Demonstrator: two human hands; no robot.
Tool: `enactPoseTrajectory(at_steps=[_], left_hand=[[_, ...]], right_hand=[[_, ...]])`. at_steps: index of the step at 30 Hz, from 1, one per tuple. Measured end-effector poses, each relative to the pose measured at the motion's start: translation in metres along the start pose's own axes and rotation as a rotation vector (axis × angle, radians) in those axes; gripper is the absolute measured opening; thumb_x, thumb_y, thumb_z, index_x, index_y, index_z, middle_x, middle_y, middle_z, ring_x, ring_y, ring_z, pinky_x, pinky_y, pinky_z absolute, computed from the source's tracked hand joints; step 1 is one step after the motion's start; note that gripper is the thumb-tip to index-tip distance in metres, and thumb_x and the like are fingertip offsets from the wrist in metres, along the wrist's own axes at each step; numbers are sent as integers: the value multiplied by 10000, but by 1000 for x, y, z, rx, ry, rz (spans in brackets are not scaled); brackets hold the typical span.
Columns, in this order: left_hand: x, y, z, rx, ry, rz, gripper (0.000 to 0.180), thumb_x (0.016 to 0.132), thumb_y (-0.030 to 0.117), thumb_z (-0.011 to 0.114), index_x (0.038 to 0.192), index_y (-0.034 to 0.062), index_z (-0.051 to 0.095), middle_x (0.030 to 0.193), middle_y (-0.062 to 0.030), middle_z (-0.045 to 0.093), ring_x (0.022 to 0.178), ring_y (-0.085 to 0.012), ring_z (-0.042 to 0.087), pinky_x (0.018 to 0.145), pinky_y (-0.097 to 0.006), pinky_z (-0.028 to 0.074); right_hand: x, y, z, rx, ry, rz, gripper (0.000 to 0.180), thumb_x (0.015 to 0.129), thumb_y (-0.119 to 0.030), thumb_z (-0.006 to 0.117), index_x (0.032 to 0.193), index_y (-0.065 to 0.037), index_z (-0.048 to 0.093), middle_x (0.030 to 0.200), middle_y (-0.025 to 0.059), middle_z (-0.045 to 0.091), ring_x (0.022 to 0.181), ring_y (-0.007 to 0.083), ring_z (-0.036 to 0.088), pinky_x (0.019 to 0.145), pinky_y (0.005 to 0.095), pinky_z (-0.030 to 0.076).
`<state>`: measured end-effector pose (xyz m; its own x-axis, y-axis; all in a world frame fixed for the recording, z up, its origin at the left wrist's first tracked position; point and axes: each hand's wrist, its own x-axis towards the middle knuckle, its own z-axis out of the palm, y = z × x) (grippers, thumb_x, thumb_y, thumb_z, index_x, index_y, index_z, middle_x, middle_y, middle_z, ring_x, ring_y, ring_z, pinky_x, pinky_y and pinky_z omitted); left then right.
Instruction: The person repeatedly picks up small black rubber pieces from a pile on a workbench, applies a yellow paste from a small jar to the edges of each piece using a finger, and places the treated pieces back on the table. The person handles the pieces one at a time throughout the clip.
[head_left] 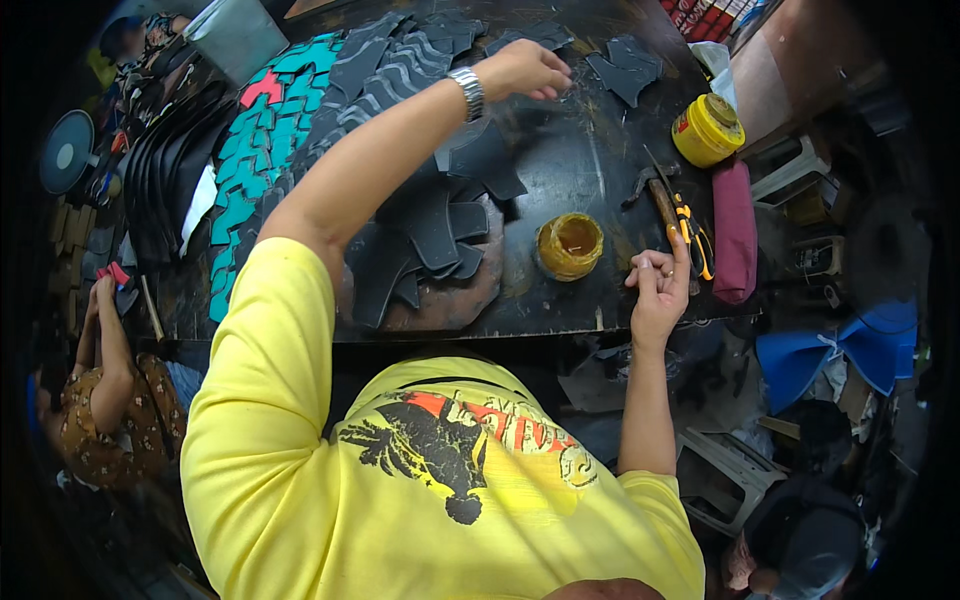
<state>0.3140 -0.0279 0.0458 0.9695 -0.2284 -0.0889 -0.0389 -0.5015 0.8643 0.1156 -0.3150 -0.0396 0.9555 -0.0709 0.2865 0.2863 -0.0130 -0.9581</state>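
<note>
Pot (570, 247) sitting on table (590, 160), nr R hand (660, 288)!

L hand (530, 72) hovering nr blk pcs (628, 70), fingers half-curled, can't tell if gripping; R's index is pointing nr orange tool (686, 216), other fingers curled. Tub (700, 135), tee (400, 520) showing print.

"Where's the left grip (528, 72)?"
"Well forward of the right grip (660, 287), fingers (550, 80) loosely bent, left forearm (385, 150) slanting back leftward."
"And the right?"
"Index finger (681, 256) extended forward, others curled, right forearm (648, 410) directly behind."
</note>
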Motion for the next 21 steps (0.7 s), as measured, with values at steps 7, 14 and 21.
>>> enactPoseTrajectory(at_steps=[7, 14, 21], left_hand=[[-38, -11, -19, -13, -41, -82, 342, 919, 221, 655, 1219, 58, 657, 1077, -69, 695, 933, -117, 655, 809, -240, 541], [11, -19, 39, 101, -30, 17, 485, 846, 314, 713, 1264, 84, 630, 1261, -145, 626, 1150, -292, 590, 967, -374, 468], [69, -22, 71, 427, 158, -58, 567, 902, 398, 628, 1394, 163, 477, 1351, -170, 553, 1299, -356, 459, 1057, -481, 349]], right_hand=[[8, 3, 4, 10, -2, 7, 517, 922, 57, 548, 1413, -22, 408, 874, 37, 576, 665, 42, 506, 620, 176, 443], [7, 3, 5, -5, 31, -7, 528, 923, 54, 543, 1424, -19, 392, 879, 44, 582, 660, 49, 512, 615, 185, 450], [7, 2, 5, 10, 42, 11, 534, 910, 68, 539, 1418, -11, 392, 878, 73, 606, 664, 73, 529, 623, 209, 467]])
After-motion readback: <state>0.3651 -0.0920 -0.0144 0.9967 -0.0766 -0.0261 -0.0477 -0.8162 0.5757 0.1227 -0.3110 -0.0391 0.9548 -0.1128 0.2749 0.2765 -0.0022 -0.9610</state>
